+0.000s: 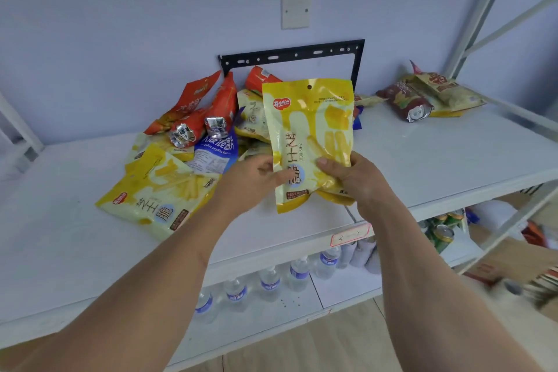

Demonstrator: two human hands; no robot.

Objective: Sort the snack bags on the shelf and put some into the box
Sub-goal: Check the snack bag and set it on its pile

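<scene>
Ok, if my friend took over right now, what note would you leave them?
Left hand: holds the left edge of the upright yellow bag.
Right hand: grips the same bag low on its right side, thumb on the front.
Where things are: a mixed pile of yellow, orange and blue bags lies on the white shelf; a smaller group of bags lies at the far right.
Done: one yellow bag picked out.
Left: the pile is still mixed; no box is clearly in view, so find it first.
</scene>
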